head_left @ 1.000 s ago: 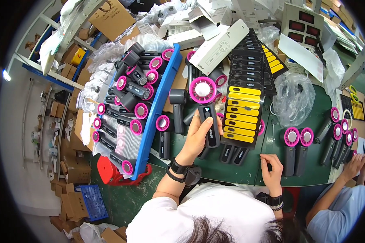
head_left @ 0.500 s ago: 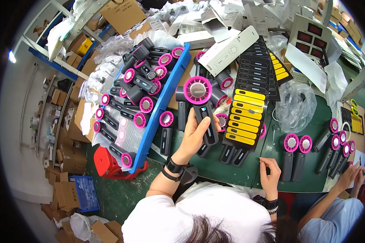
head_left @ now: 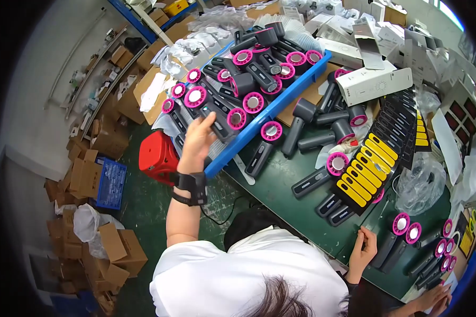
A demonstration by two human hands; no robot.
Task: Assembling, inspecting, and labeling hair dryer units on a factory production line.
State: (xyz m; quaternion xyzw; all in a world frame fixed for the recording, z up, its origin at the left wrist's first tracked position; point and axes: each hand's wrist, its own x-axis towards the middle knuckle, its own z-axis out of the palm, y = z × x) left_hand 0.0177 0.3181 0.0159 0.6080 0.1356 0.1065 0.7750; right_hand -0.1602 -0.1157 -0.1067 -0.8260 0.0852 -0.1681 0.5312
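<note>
Over the blue tray [head_left: 280, 108] at the left, my left hand [head_left: 197, 140] is closed on a dark grey handheld fan [head_left: 196, 97]. Its round head has a magenta rim, and my thumb lies along the handle. Several similar fans [head_left: 253, 102] are heaped in the tray, resting on white padding. At the table's front edge, my right hand [head_left: 364, 249] rests with loosely bent fingers, thumb apart, holding nothing visible. Two fans [head_left: 388, 248] lie just right of it. A sheet of yellow and black stickers [head_left: 367, 166] lies over some fan handles in the middle.
More fans [head_left: 316, 132] lie between the tray and the stickers. A white box [head_left: 373, 84], a clear plastic bag [head_left: 420, 182] and a display panel [head_left: 463, 116] stand farther back. Another person's hands [head_left: 433, 300] are at lower right. A red stool [head_left: 157, 156] stands below the tray.
My left hand has carried the fan from above the table leftward to the blue tray. The view has turned left. My right hand stays by the table edge.
</note>
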